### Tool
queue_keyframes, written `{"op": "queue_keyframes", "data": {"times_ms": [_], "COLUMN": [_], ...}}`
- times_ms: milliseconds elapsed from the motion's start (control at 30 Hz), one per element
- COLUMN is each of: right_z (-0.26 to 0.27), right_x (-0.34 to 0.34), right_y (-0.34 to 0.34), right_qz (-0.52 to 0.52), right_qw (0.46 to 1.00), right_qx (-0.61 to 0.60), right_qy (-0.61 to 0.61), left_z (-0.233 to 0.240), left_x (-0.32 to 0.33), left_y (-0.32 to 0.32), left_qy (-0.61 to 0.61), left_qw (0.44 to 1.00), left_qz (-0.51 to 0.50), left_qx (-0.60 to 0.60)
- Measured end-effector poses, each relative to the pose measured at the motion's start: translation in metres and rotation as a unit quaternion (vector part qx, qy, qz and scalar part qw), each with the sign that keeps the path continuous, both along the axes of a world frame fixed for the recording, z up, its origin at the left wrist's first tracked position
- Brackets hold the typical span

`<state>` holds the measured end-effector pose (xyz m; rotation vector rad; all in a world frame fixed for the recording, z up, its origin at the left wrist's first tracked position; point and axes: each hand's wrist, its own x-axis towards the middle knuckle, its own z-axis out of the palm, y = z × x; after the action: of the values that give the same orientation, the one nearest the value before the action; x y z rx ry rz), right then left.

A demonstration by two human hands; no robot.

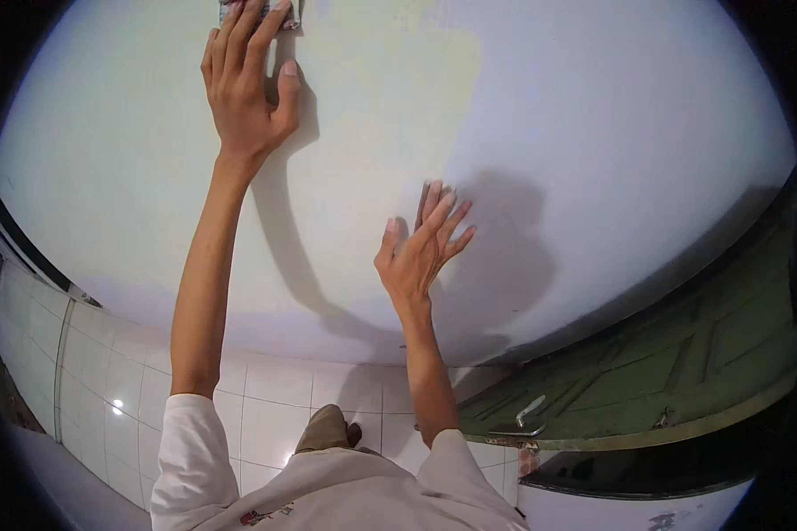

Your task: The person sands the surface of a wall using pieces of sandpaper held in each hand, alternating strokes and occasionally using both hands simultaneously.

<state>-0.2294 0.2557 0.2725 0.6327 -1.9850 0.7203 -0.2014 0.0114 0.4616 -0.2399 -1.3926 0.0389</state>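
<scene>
A wall [372,119] fills most of the view, with a pale yellowish painted area beside a whiter, bluish one. My left hand [249,93] reaches up to the top edge, its fingers laid over a small folded sheet [292,18] pressed against the wall; part of that sheet is cut off by the frame. Lower and to the right, my right hand [415,255] is at the wall with fingers spread. Under its index finger side shows the edge of a thin brownish flat piece [423,202], perhaps sandpaper, mostly hidden by the fingers.
White floor tiles [275,425] run along the wall's foot. At the right stands a green panelled door [637,385] with a metal lever handle [530,415], its edge near my right elbow. A dark opening edge [26,239] lies at the far left.
</scene>
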Motion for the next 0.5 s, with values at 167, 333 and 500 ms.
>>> {"op": "queue_keyframes", "data": {"times_ms": [167,333,500], "right_z": [0.054,0.002,0.047], "right_x": [-0.003,-0.003,-0.003], "right_y": [-0.009,-0.004,-0.011], "right_qz": [0.012,0.006,0.018], "right_qw": [0.999,0.999,0.999], "right_qx": [-0.005,0.039,0.006], "right_qy": [0.043,0.028,0.050], "left_z": [-0.004,0.000,-0.001], "left_x": [-0.001,-0.002,0.001], "left_y": [-0.004,-0.003,-0.009], "left_qy": [-0.007,0.003,0.006], "left_qw": [1.000,1.000,1.000], "left_qz": [0.004,0.008,0.013], "left_qx": [-0.008,-0.009,-0.017]}}
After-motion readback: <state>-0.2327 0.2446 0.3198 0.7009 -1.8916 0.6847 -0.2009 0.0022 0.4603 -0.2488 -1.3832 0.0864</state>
